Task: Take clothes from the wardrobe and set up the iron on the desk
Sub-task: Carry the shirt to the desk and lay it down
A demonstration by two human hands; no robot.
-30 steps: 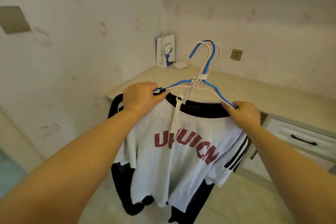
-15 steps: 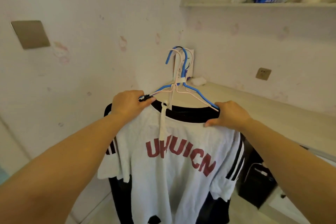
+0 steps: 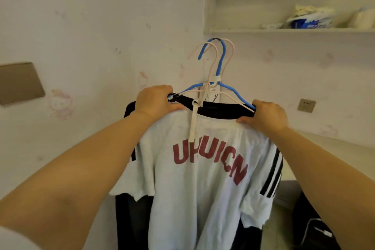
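we grip hangers (image 3: 220,79) by both shoulders, left hand (image 3: 157,100) and right hand (image 3: 267,115) clenched on them, so white t-shirt (image 3: 203,178) hangs flat, clear of desk (image 3: 334,148) below hangers.

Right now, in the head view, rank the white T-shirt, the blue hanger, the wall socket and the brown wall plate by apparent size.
1. White T-shirt, by far the largest.
2. Blue hanger.
3. Brown wall plate, though it sits nearer the picture's edge, so unsure against the hanger.
4. Wall socket, smallest.
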